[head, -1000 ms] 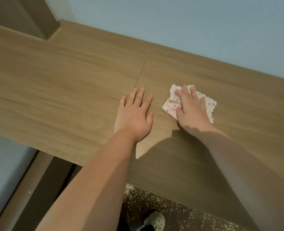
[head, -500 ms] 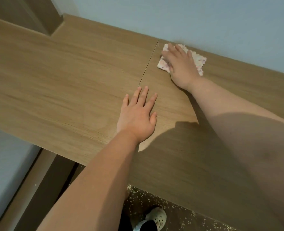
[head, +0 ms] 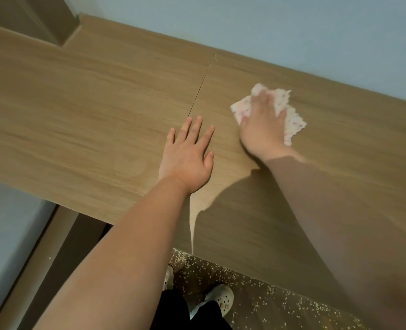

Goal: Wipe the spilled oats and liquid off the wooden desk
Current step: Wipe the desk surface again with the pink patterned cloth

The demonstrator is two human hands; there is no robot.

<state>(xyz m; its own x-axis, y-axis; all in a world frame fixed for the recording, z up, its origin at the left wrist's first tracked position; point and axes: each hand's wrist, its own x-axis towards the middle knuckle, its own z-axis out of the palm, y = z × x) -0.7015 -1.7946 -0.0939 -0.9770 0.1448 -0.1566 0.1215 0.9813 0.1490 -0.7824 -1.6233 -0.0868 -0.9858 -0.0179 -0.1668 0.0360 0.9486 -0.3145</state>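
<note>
The wooden desk fills most of the view, with a thin seam running across its middle. My right hand presses flat on a white cloth with small pink dots to the right of the seam; the hand is motion-blurred. My left hand lies flat on the desk with fingers spread, just left of the cloth and below the seam's near end. I see no oats or liquid on the desk surface itself.
Oats lie scattered on the floor below the desk's front edge, around my white clogs. A pale blue wall backs the desk. A wooden upright stands at the far left corner.
My right hand has pulled the cloth back from the wall edge toward me and to the right. My left hand has stayed flat in place.
</note>
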